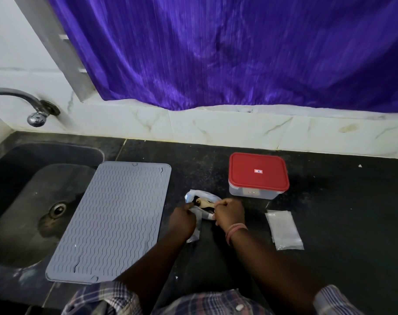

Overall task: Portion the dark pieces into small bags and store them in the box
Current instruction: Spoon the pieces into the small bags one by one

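Note:
On the black counter lies a crumpled clear plastic bag (204,194) with dark pieces (196,199) at its mouth. My right hand (229,213) grips the handle of a small wooden spoon (204,203), whose bowl sits inside that bag among the dark pieces. Just left of it, my left hand (183,221) pinches the top of a small clear bag (192,238) that hangs down toward me, close against the big bag's mouth. The storage box (252,192), clear with a red lid (258,176), stands shut behind my right hand.
A stack of small clear bags (284,230) lies right of my right wrist. A grey ribbed mat (111,221) covers the counter at left, overlapping the dark sink (23,201) with its tap (35,110). A purple curtain (239,53) hangs behind.

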Demonstrator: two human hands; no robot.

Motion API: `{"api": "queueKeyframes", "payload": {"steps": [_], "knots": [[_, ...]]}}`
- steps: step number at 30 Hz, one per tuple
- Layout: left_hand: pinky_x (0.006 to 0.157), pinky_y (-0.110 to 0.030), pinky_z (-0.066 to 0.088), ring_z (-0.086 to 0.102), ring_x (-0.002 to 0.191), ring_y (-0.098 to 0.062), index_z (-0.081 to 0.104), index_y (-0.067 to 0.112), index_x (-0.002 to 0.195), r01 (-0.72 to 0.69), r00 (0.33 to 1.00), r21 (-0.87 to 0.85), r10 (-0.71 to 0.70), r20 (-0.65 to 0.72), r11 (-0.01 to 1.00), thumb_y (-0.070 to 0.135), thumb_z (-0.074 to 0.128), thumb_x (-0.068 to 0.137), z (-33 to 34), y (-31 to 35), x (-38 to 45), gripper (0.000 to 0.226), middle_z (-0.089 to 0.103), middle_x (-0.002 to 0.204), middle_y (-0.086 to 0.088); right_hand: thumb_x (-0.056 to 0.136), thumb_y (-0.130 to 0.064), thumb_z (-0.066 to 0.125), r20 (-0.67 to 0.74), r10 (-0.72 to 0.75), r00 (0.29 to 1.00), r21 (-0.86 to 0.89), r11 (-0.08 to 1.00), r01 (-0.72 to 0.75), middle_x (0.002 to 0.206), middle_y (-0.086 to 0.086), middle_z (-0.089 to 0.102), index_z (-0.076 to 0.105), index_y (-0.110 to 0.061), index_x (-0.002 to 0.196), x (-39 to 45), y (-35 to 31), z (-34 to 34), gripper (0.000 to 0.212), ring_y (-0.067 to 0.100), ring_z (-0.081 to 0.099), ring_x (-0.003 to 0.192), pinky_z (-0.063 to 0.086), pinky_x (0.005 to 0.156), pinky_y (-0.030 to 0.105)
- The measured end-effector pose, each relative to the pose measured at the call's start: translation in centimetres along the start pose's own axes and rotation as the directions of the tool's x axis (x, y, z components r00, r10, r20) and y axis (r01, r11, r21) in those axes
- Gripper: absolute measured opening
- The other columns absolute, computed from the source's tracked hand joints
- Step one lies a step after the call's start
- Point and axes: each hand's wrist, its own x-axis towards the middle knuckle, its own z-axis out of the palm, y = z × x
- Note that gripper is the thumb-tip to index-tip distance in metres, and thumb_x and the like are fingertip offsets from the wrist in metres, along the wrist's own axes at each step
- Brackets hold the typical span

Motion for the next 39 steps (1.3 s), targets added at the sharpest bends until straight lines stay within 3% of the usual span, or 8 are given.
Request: {"api": "queueKeyframes", "payload": {"steps": [8, 13, 17, 19, 27, 30, 34, 39], "knots": [[0.088, -0.036, 0.057, 0.068, 0.097, -0.018, 0.067, 0.027, 0.129, 0.049, 0.998, -0.095, -0.052, -0.036, 0.994, 0.008, 0.056, 0.093, -0.4, 0.0, -0.2, 0.041, 0.07, 0.121, -0.007, 0.082, -0.008, 0.052, 0.0, 0.143, 0.99, 0.089, 0.986, -0.142, 0.062, 0.013, 0.071, 0.073, -0.01, 0.08, -0.9, -0.7, -1.4, 0.021, 0.013, 0.057, 0.035, 0.036, 0.031, 0.014], [0.068, -0.021, 0.047, 0.063, 0.084, -0.008, 0.071, 0.023, 0.112, 0.019, 0.987, -0.174, -0.047, -0.155, 0.985, 0.016, 0.066, 0.092, -0.8, -0.6, -0.9, 0.022, 0.071, 0.107, 0.001, 0.08, -0.001, 0.053, 0.053, 0.12, 0.991, 0.164, 0.978, -0.127, 0.054, 0.011, 0.066, 0.072, -0.002, 0.074, -1.3, -0.5, -2.3, 0.02, 0.018, 0.053, 0.035, 0.041, 0.038, 0.021], [0.074, -0.022, 0.045, 0.069, 0.092, -0.021, 0.074, 0.015, 0.105, -0.048, 0.981, -0.172, 0.014, -0.193, 0.984, 0.01, 0.067, 0.09, -1.1, -0.4, -1.5, 0.017, 0.068, 0.089, 0.006, 0.08, 0.002, 0.053, 0.08, 0.061, 0.995, 0.249, 0.965, -0.079, 0.056, 0.015, 0.062, 0.07, 0.005, 0.075, -2.0, -0.8, -2.9, 0.018, 0.02, 0.048, 0.038, 0.039, 0.043, 0.025], [0.065, -0.02, 0.043, 0.066, 0.084, -0.013, 0.073, 0.017, 0.107, -0.027, 0.978, -0.164, -0.008, -0.208, 0.986, 0.012, 0.066, 0.091, -1.1, -0.1, -1.7, 0.018, 0.07, 0.092, 0.005, 0.081, 0.0, 0.053, 0.098, 0.034, 0.995, 0.24, 0.969, -0.056, 0.058, 0.016, 0.064, 0.07, 0.004, 0.076, -2.5, -1.2, -3.1, 0.018, 0.021, 0.049, 0.04, 0.04, 0.044, 0.027], [0.065, -0.014, 0.041, 0.063, 0.082, 0.002, 0.07, 0.028, 0.101, -0.104, 0.951, -0.204, 0.037, -0.307, 0.973, 0.02, 0.064, 0.096, -1.0, 0.4, -2.8, 0.011, 0.067, 0.092, 0.015, 0.089, -0.009, 0.054, 0.074, -0.107, 0.991, 0.033, 0.994, 0.105, 0.059, 0.008, 0.07, 0.071, -0.015, 0.081, -4.0, -1.2, -3.5, 0.02, 0.013, 0.06, 0.044, 0.05, 0.046, 0.026], [0.07, -0.02, 0.051, 0.068, 0.083, -0.001, 0.07, 0.034, 0.092, -0.174, 0.948, -0.224, 0.102, -0.302, 0.959, 0.027, 0.068, 0.093, -1.0, 0.4, -3.0, 0.008, 0.072, 0.089, 0.014, 0.084, -0.007, 0.055, 0.039, -0.232, 0.972, -0.079, 0.969, 0.235, 0.063, 0.004, 0.07, 0.072, -0.017, 0.076, -4.1, -1.3, -3.2, 0.021, 0.015, 0.068, 0.055, 0.06, 0.059, 0.034], [0.072, -0.029, 0.059, 0.071, 0.077, -0.001, 0.072, 0.032, 0.093, -0.189, 0.958, -0.263, 0.119, -0.26, 0.946, 0.029, 0.07, 0.092, -0.7, 0.0, -3.1, 0.003, 0.074, 0.083, 0.014, 0.084, -0.007, 0.059, 0.055, -0.474, 0.879, -0.305, 0.83, 0.467, 0.082, 0.005, 0.072, 0.072, -0.012, 0.081, -4.5, -1.2, -2.2, 0.014, 0.018, 0.068, 0.08, 0.057, 0.08, 0.035], [0.07, -0.024, 0.057, 0.073, 0.074, -0.005, 0.073, 0.025, 0.093, -0.126, 0.965, -0.39, 0.022, -0.26, 0.912, 0.014, 0.067, 0.092, -0.7, 0.2, -3.2, 0.013, 0.076, 0.081, 0.008, 0.091, -0.01, 0.058, 0.309, -0.672, 0.673, -0.559, 0.444, 0.7, 0.111, 0.004, 0.065, 0.067, -0.011, 0.106, -4.9, 0.2, -0.9, 0.018, 0.021, 0.067, 0.096, 0.051, 0.077, 0.027]]}}
